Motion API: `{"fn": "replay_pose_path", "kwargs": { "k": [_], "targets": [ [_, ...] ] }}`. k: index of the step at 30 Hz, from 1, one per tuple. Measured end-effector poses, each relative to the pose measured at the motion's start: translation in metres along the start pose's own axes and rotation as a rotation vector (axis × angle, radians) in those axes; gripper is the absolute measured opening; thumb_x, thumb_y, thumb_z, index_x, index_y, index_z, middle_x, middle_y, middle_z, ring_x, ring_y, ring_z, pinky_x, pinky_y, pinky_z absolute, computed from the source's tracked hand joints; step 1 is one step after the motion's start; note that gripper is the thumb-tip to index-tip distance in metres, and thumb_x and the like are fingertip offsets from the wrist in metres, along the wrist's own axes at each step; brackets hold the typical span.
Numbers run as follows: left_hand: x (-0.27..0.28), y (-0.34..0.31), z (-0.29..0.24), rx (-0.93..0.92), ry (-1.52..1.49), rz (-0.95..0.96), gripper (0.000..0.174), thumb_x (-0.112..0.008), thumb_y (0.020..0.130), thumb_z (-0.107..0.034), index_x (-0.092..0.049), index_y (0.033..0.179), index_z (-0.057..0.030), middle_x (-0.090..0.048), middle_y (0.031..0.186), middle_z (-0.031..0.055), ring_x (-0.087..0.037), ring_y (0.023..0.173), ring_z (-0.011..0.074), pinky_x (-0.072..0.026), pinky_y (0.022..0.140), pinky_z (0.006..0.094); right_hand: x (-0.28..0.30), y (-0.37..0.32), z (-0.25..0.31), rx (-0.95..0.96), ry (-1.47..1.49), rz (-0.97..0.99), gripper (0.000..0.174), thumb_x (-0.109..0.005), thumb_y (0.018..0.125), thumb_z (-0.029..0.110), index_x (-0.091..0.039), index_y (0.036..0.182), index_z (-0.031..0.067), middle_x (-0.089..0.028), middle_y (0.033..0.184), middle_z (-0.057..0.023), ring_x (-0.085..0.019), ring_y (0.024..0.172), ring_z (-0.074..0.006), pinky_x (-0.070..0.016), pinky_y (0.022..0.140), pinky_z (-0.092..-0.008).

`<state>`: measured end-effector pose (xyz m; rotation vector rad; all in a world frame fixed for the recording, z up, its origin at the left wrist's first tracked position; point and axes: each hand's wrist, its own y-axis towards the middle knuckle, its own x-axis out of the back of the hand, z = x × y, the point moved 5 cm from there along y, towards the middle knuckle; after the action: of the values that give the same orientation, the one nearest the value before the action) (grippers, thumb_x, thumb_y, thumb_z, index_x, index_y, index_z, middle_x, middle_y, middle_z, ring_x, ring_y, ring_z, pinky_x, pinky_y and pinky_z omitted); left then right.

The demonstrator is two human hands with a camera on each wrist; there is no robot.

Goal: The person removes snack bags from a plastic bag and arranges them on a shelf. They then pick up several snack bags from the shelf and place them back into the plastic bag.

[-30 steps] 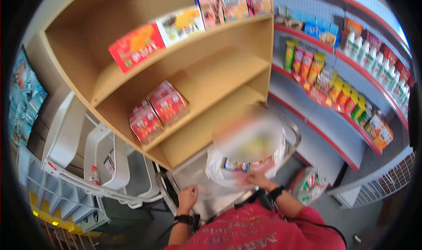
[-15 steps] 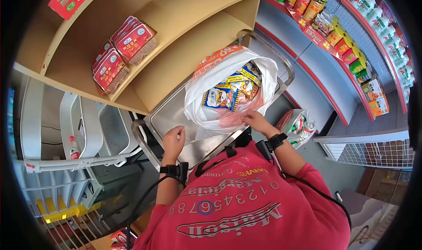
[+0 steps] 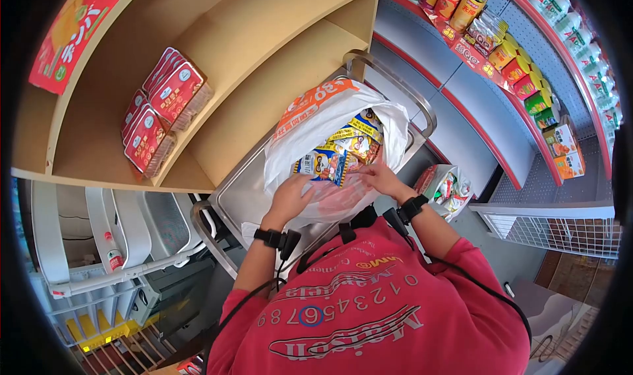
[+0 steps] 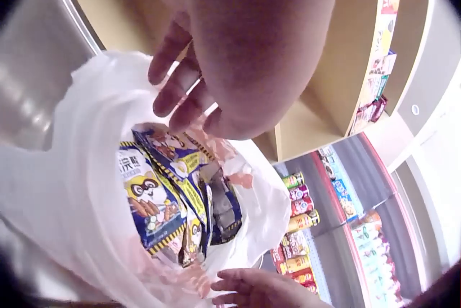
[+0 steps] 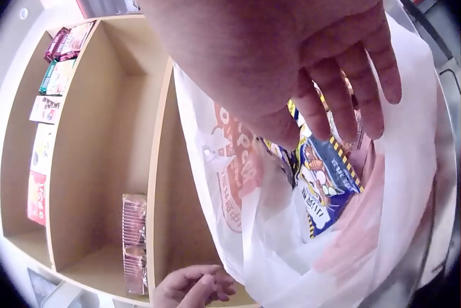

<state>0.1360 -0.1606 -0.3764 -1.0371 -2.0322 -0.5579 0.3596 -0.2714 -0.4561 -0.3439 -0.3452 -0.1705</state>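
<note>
A white plastic bag [image 3: 389, 121] with orange print stands open on a metal cart [image 3: 231, 200], holding several blue and yellow snack packets [image 3: 323, 164]. At the bag's left front edge is the left hand [image 3: 291, 198], fingers relaxed and spread over the rim; whether it touches the plastic is unclear. The right hand [image 3: 384, 180] reaches over the front right of the opening, fingers extended beside the packets. In the right wrist view the right hand [image 5: 317, 56] has its loosely bent fingers above a blue packet [image 5: 320, 185]. Neither hand visibly grips anything.
A wooden shelf [image 3: 264, 52] beyond the cart holds red packs [image 3: 177, 94] and a red box [image 3: 72, 35]. Shelves with chip cans [image 3: 468, 5] and bottles stand at right. Another filled bag [image 3: 445, 190] lies beside the cart; white baskets [image 3: 168, 220] are at left.
The head view has tilted down toward the bag. From beside the bag, the left hand has moved right to its front edge, its fingers uncurling. The right hand has stayed near the front right of the opening.
</note>
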Motion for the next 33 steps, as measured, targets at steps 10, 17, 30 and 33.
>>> {"fn": "replay_pose_path", "kwargs": {
  "k": [10, 17, 30, 33],
  "targets": [
    [0.076, 0.171, 0.009, -0.006, -0.05, -0.324, 0.057, -0.056, 0.086, -0.032, -0.038, 0.124, 0.0053, -0.043, 0.125, 0.0287, -0.043, 0.118, 0.0377, -0.0347, 0.098, 0.0393, 0.117, 0.085, 0.054, 0.097, -0.078, -0.456, 0.049, -0.062, 0.075, 0.016, -0.046, 0.118, -0.0031, -0.059, 0.105, -0.0238, -0.058, 0.097, -0.0341, -0.0446, 0.084, -0.0369],
    [0.102, 0.205, 0.002, -0.061, 0.012, -0.373, 0.062, -0.058, 0.084, -0.032, -0.033, 0.132, -0.0011, -0.029, 0.136, 0.03, -0.03, 0.126, 0.0416, -0.0297, 0.102, 0.0407, 0.1, 0.105, 0.032, 0.083, -0.419, -0.323, 0.052, -0.057, 0.078, 0.029, -0.044, 0.122, 0.0031, -0.057, 0.109, -0.023, -0.052, 0.105, -0.0379, -0.0407, 0.092, -0.0372],
    [0.083, 0.184, -0.012, 0.11, 0.098, -0.319, 0.071, -0.062, 0.081, -0.029, -0.026, 0.137, -0.0032, -0.025, 0.14, 0.0251, -0.028, 0.129, 0.0387, -0.026, 0.104, 0.041, 0.054, 0.095, 0.056, 0.09, -0.829, -0.12, 0.028, -0.05, 0.08, 0.009, -0.061, 0.106, 0.0085, -0.048, 0.122, -0.0201, -0.058, 0.096, -0.0326, -0.0504, 0.073, -0.041],
    [0.082, 0.176, -0.011, 0.115, 0.12, -0.302, 0.073, -0.062, 0.08, -0.031, -0.025, 0.137, -0.0033, -0.023, 0.141, 0.0245, -0.027, 0.129, 0.0398, -0.0243, 0.105, 0.0426, 0.026, 0.058, 0.07, 0.217, -0.948, -0.022, 0.022, -0.053, 0.079, 0.012, -0.066, 0.096, 0.0123, -0.041, 0.129, -0.0171, -0.052, 0.106, -0.0333, -0.0483, 0.081, -0.0417]
  ]
}}
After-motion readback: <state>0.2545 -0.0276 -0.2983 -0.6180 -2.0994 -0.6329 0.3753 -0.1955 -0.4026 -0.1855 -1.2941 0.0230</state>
